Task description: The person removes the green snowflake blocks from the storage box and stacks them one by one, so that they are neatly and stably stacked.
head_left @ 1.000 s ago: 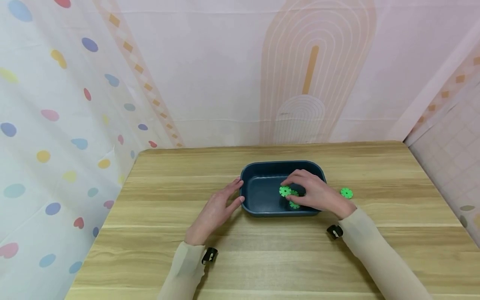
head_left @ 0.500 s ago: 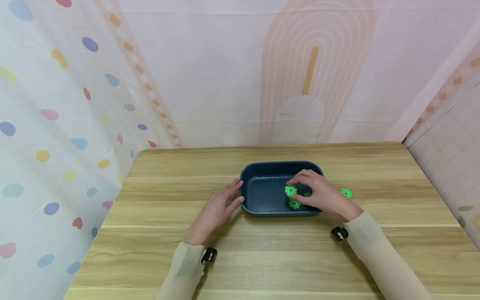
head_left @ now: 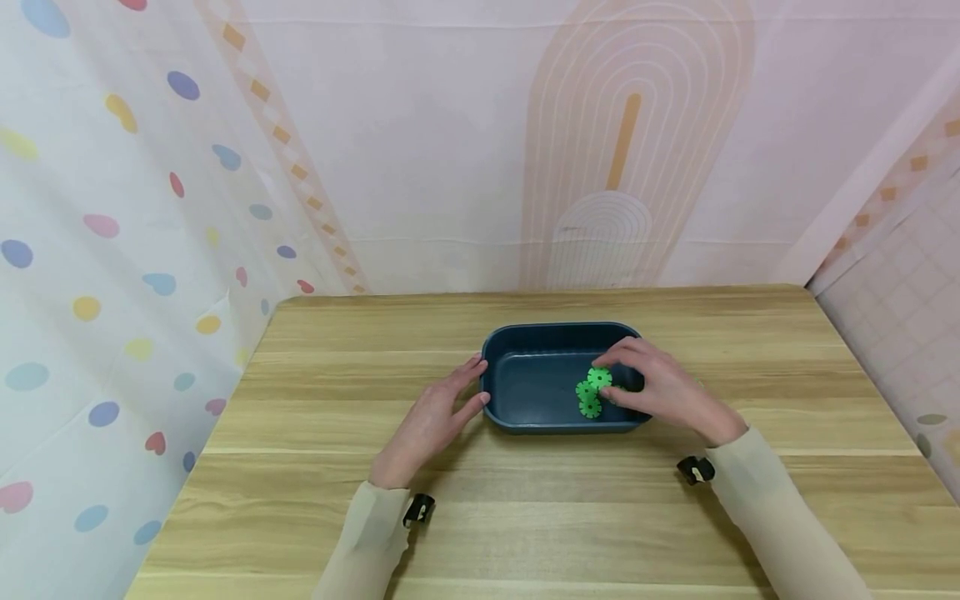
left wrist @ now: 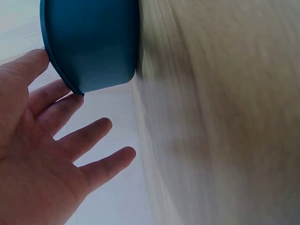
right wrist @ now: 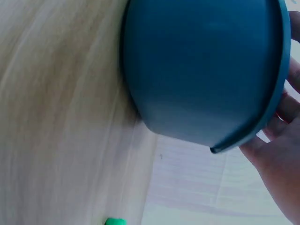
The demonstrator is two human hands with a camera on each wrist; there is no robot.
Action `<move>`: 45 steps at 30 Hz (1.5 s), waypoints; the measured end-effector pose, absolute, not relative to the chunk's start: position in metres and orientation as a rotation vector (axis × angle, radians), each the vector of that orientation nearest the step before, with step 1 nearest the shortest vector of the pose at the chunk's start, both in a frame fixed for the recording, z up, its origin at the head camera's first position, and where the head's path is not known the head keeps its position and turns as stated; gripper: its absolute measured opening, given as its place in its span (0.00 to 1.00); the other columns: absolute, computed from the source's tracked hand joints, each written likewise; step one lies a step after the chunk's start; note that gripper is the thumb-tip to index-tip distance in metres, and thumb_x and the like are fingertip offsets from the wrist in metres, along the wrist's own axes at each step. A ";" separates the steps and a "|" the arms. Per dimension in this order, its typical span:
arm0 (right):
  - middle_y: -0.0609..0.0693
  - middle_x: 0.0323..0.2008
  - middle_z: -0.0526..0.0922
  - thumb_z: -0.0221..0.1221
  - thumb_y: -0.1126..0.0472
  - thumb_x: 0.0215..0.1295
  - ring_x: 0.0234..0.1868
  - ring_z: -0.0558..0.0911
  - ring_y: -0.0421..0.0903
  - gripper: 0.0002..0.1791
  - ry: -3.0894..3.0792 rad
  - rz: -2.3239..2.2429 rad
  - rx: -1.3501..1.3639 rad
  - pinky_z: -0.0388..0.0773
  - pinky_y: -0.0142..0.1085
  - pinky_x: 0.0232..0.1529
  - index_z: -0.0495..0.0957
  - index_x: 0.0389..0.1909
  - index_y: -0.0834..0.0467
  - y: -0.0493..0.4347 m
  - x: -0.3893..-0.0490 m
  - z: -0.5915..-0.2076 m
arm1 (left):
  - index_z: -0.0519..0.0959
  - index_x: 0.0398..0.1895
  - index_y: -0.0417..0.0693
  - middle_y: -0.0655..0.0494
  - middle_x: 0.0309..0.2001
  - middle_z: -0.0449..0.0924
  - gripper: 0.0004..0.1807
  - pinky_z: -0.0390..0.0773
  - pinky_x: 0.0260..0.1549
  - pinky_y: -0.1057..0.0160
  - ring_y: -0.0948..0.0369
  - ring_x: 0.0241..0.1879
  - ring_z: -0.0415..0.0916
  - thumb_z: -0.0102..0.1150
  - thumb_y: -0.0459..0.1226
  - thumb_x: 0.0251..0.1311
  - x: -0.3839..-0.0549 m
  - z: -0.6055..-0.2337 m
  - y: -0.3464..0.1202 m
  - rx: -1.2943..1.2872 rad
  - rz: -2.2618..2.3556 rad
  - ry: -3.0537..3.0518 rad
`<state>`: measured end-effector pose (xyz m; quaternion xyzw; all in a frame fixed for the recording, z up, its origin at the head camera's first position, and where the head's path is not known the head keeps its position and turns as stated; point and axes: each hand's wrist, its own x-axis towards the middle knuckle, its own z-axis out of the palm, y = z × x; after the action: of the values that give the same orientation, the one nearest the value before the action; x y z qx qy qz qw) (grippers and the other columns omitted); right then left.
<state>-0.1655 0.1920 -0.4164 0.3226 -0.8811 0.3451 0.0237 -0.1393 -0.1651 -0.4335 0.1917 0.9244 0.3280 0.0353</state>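
Green notched disc point(head_left: 599, 378) in the fingertips, work partway along

Dark-blue tray point(head_left: 551, 340) sits on the wood-grain table point(head_left: 517, 508), its long side roughly parallel to the table's far edge. The right hand point(head_left: 662, 393) reaches over the tray's right edge, thumb and fingertips clamped on the disc above the right half of the tray; whether the disc meets the tray floor cannot be told.

Already lying in the tray, toward its near right corner, are a farther disc point(head_left: 585, 391) and a nearer disc point(head_left: 590, 407). They appear to touch; whether they are slotted together is too small to tell, and the right hand may hide more.

The left hand point(head_left: 433, 419), thumb and fingers parted and fairly straight, touches the tray's left edge, seemingly steadying it.

Outside, on the table beyond the tray's right edge and apart from it, is a green piece point(right wrist: 116, 221), probably another disc, untouched. The right wrist camera catches only part of it. The handling looks well under way but unfinished: the pinched disc is not yet released, and that outlying one remains.
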 end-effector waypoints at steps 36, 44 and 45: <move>0.49 0.47 0.84 0.74 0.65 0.60 0.48 0.82 0.50 0.16 -2.708 0.955 0.851 0.81 0.53 0.51 0.85 0.49 0.58 0.237 -0.156 -0.406 | 0.66 0.79 0.48 0.53 0.80 0.58 0.30 0.64 0.72 0.45 0.50 0.76 0.60 0.54 0.47 0.78 -0.141 -0.437 -0.166 0.584 1.041 2.835; 0.47 0.45 0.85 0.76 0.68 0.56 0.46 0.83 0.46 0.17 -2.644 0.887 0.899 0.82 0.42 0.50 0.85 0.47 0.58 0.245 -0.155 -0.410 | 0.66 0.79 0.49 0.54 0.80 0.58 0.30 0.60 0.73 0.40 0.50 0.76 0.60 0.53 0.47 0.79 -0.141 -0.437 -0.166 0.573 1.030 2.842; 0.47 0.45 0.85 0.76 0.68 0.56 0.46 0.83 0.46 0.18 -2.641 0.881 0.902 0.82 0.41 0.50 0.85 0.47 0.58 0.246 -0.154 -0.410 | 0.66 0.79 0.49 0.54 0.80 0.58 0.30 0.60 0.73 0.39 0.50 0.76 0.60 0.53 0.47 0.79 -0.140 -0.437 -0.166 0.574 1.033 2.840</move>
<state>-0.1545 0.2462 -0.4100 0.3063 -0.8972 0.2993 0.1076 -0.1404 -0.1657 -0.4368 0.1865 0.9228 0.3357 0.0325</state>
